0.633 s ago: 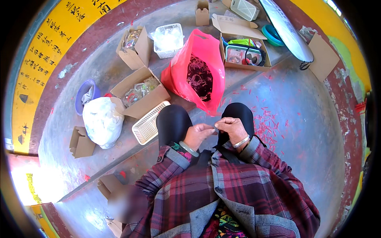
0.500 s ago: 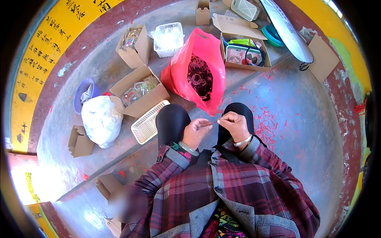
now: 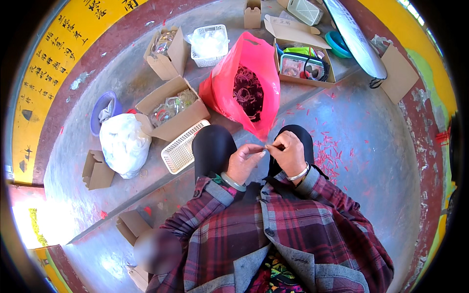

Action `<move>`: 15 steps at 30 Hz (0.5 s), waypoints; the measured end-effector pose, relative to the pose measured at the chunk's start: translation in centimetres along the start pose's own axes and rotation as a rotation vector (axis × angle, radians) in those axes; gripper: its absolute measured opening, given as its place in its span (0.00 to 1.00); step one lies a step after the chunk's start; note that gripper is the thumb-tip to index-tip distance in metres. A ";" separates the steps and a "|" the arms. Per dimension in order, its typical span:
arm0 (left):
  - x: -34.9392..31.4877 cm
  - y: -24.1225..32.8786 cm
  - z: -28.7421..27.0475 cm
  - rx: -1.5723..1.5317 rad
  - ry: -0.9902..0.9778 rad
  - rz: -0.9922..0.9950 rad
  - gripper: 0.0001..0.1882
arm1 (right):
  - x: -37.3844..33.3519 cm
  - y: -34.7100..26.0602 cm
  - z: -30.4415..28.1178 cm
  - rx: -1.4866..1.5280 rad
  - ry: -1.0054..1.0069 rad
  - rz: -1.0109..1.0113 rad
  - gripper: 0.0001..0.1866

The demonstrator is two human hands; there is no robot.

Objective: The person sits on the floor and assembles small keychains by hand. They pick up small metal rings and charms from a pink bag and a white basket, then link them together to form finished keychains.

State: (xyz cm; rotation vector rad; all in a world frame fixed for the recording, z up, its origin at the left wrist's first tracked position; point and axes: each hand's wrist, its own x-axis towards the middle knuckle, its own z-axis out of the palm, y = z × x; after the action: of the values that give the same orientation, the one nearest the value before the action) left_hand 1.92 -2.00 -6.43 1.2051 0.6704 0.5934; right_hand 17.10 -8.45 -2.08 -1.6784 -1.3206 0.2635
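My left hand (image 3: 243, 163) and my right hand (image 3: 290, 155) meet above my knees, fingertips touching or nearly so. Both are closed in a pinch; whatever lies between the fingers is too small to make out. Just beyond them stands a bright pink plastic bag (image 3: 267, 73), its mouth wide, with many dark, thin loops (image 3: 248, 93) inside. A cream plastic basket (image 3: 181, 149) rests on the floor beside my left knee. Small red scraps (image 3: 328, 155) are scattered over the floor beyond my right knee.
Cardboard boxes (image 3: 188, 111) with clear-wrapped items stand at the left and back. Also there are a stuffed white plastic bag (image 3: 124, 151), a purple basin (image 3: 95, 119), a white basket (image 3: 210, 59), a box holding a clear case (image 3: 312, 80) and a teal basin (image 3: 337, 45).
My hands have come together: their fingertips, apart before, now meet. My left thumb has extended toward the right fingers. The surroundings have shifted only slightly in view.
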 end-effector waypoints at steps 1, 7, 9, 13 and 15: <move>-0.1 0.4 0.3 -0.024 -0.012 0.002 0.13 | 0.1 -0.3 0.0 -0.076 0.007 -0.088 0.11; 0.0 -0.3 0.8 -0.114 -0.014 0.061 0.15 | 0.3 -1.0 0.5 -0.356 -0.065 -0.283 0.08; 0.1 -0.3 0.8 -0.080 -0.012 0.049 0.14 | 0.2 -1.0 0.8 -0.391 -0.087 -0.306 0.08; 0.4 -0.9 0.2 -0.047 -0.003 0.002 0.13 | 0.0 -1.0 1.1 -0.411 -0.144 -0.349 0.10; 0.6 -1.5 -0.2 -0.004 0.003 -0.013 0.14 | 0.0 -1.1 1.0 -0.380 -0.192 -0.354 0.11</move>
State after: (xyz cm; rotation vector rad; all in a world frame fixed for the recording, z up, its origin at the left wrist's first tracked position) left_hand 2.21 -1.82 -8.02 1.1953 0.6791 0.5855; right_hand 15.73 -7.94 -1.80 -1.7148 -1.8746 -0.0416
